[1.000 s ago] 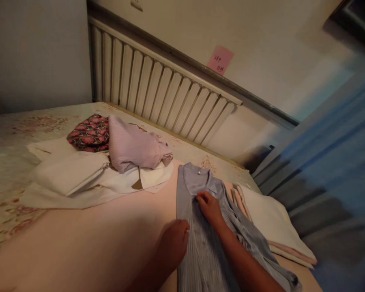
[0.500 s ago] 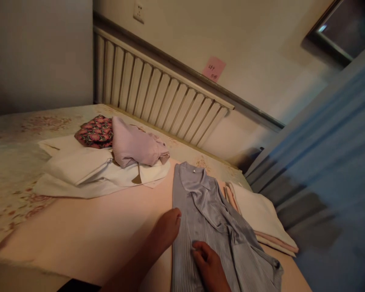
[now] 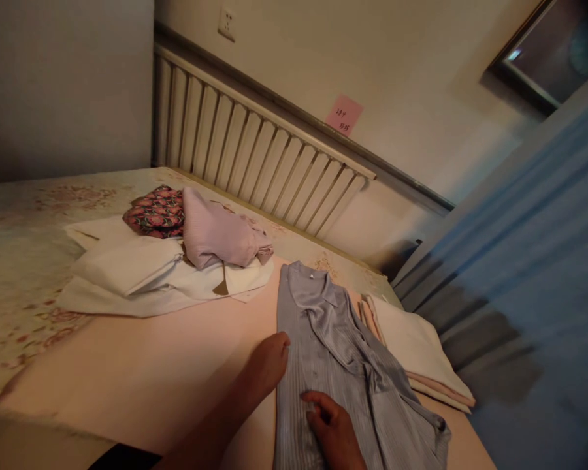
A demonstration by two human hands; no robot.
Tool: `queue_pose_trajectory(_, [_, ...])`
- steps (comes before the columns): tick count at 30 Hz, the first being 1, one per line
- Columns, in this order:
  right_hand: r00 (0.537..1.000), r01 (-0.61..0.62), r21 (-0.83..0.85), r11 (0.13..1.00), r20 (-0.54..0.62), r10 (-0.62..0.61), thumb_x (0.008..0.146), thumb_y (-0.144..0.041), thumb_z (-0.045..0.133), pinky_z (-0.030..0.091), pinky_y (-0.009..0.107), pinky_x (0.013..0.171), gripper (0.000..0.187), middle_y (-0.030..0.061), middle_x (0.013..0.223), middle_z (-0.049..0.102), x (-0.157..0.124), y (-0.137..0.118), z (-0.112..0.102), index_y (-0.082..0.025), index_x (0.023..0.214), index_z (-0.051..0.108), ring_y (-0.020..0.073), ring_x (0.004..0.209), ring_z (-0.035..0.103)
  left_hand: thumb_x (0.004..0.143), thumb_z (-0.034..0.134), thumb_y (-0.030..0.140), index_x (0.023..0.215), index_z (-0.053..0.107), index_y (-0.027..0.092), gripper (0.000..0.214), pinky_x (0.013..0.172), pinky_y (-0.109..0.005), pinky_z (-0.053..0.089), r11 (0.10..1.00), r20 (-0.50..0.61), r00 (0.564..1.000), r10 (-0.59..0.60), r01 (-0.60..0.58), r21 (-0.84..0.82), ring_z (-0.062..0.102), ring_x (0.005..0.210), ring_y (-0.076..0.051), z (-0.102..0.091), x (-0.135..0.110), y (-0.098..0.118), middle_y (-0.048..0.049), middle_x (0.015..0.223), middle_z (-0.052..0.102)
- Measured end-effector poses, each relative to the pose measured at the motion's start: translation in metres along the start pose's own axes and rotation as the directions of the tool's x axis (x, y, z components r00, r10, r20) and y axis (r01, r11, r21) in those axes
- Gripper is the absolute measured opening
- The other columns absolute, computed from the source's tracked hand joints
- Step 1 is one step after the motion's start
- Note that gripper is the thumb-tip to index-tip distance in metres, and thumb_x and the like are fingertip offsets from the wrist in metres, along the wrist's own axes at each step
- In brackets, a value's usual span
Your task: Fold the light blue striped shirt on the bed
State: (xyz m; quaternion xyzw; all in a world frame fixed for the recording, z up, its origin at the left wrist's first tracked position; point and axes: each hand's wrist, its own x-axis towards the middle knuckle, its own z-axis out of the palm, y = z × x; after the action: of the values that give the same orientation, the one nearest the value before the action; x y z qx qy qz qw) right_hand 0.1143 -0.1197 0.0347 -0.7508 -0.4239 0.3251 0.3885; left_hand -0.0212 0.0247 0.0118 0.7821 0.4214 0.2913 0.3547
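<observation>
A grey-blue ribbed shirt (image 3: 323, 339) with a collar and buttons lies flat on the pink bed sheet (image 3: 142, 365), collar away from me. My left hand (image 3: 267, 365) rests flat at the shirt's left edge, fingers together and stretched out. My right hand (image 3: 330, 427) lies on the shirt's lower front, fingers curled and pressing on the cloth near the button line. The right half of the shirt is rumpled and bunched toward the lower right.
A pile of clothes lies at the back left: white garments (image 3: 127, 274), a lilac top (image 3: 220, 232) and a floral red piece (image 3: 154, 212). Folded white and pink cloths (image 3: 416, 346) lie right of the shirt. A radiator (image 3: 255, 153) lines the wall. Blue curtain (image 3: 543, 261) at right.
My right hand has slid down from the collar to the shirt's lower front. My left hand stays at the left edge. The view has shifted a little.
</observation>
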Motion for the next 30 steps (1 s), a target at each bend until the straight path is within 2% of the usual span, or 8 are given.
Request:
queue_pose_trajectory(3, [1.000, 0.017, -0.023, 1.000, -0.021, -0.018, 0.059, -0.038, 0.062, 0.037, 0.027, 0.053, 0.022, -0.0032, 0.053, 0.049, -0.001, 0.001, -0.005, -0.024, 0.073, 0.072, 0.0158, 0.053, 0.044, 0.085, 0.044, 0.009, 0.089, 0.058, 0.021, 0.018, 0.079, -0.028, 0.043, 0.999, -0.055, 0.997, 0.046, -0.046, -0.003, 0.059, 0.083, -0.017, 0.000, -0.001, 0.000, -0.0025, 0.087, 0.064])
queue_pose_trajectory(6, [0.999, 0.031, -0.043, 0.999, -0.043, -0.033, 0.061, -0.039, 0.062, 0.038, 0.027, 0.055, 0.018, -0.0029, 0.054, 0.050, -0.002, 0.002, -0.014, -0.024, 0.068, 0.069, 0.0162, 0.055, 0.045, 0.081, 0.045, 0.006, 0.096, 0.059, 0.019, 0.024, 0.090, -0.031, 0.044, 0.992, -0.133, 0.983, 0.124, -0.123, 0.014, 0.057, 0.098, -0.019, 0.000, -0.002, 0.002, -0.0058, 0.100, 0.064])
queue_pose_trajectory(9, [0.999, 0.030, -0.038, 0.999, -0.023, -0.031, 0.061, -0.037, 0.062, 0.038, 0.026, 0.056, 0.018, -0.0029, 0.056, 0.051, -0.003, 0.008, -0.021, -0.022, 0.068, 0.069, 0.0158, 0.057, 0.046, 0.079, 0.047, 0.004, 0.102, 0.060, 0.018, 0.030, 0.099, -0.035, 0.042, 0.979, -0.155, 0.967, 0.202, -0.197, 0.045, 0.054, 0.109, -0.021, 0.000, -0.003, 0.005, -0.0079, 0.109, 0.063])
queue_pose_trajectory(13, [1.000, 0.015, -0.031, 0.999, 0.008, -0.015, 0.061, -0.035, 0.063, 0.038, 0.025, 0.056, 0.017, -0.0036, 0.056, 0.051, -0.002, 0.020, -0.023, -0.021, 0.069, 0.069, 0.0145, 0.057, 0.045, 0.080, 0.050, 0.006, 0.107, 0.062, 0.018, 0.032, 0.106, -0.040, 0.040, 0.965, -0.121, 0.959, 0.258, -0.248, 0.088, 0.051, 0.119, -0.023, 0.004, -0.007, 0.008, -0.0097, 0.120, 0.061])
queue_pose_trajectory(18, [1.000, -0.024, -0.042, 0.999, 0.005, 0.025, 0.056, -0.034, 0.060, 0.037, 0.025, 0.058, 0.017, -0.0030, 0.057, 0.050, -0.006, 0.023, -0.017, -0.021, 0.065, 0.067, 0.0149, 0.059, 0.045, 0.082, 0.051, 0.010, 0.117, 0.060, 0.019, 0.038, 0.113, -0.046, 0.033, 0.941, -0.003, 0.953, 0.303, -0.298, 0.159, 0.041, 0.134, -0.026, 0.015, -0.013, 0.005, -0.0101, 0.137, 0.055])
queue_pose_trajectory(22, [0.999, -0.035, -0.071, 0.997, 0.033, 0.038, 0.055, -0.031, 0.058, 0.035, 0.025, 0.058, 0.018, -0.0044, 0.055, 0.044, -0.012, 0.020, -0.015, -0.021, 0.067, 0.068, 0.0142, 0.058, 0.042, 0.083, 0.051, 0.010, 0.121, 0.059, 0.018, 0.040, 0.114, -0.046, 0.031, 0.943, 0.039, 0.960, 0.277, -0.279, 0.183, 0.036, 0.139, -0.027, 0.020, -0.012, 0.000, -0.0110, 0.140, 0.054])
queue_pose_trajectory(30, [0.989, -0.072, -0.008, 0.997, 0.130, 0.072, 0.062, -0.031, 0.064, 0.029, 0.024, 0.052, 0.023, -0.0075, 0.054, 0.029, -0.023, 0.024, -0.012, -0.023, 0.081, 0.073, 0.0111, 0.052, 0.030, 0.086, 0.047, 0.013, 0.115, 0.063, 0.018, 0.034, 0.111, -0.045, 0.038, 0.983, -0.134, 0.981, 0.142, -0.124, 0.133, 0.052, 0.126, -0.027, 0.021, -0.001, -0.013, -0.0144, 0.131, 0.060])
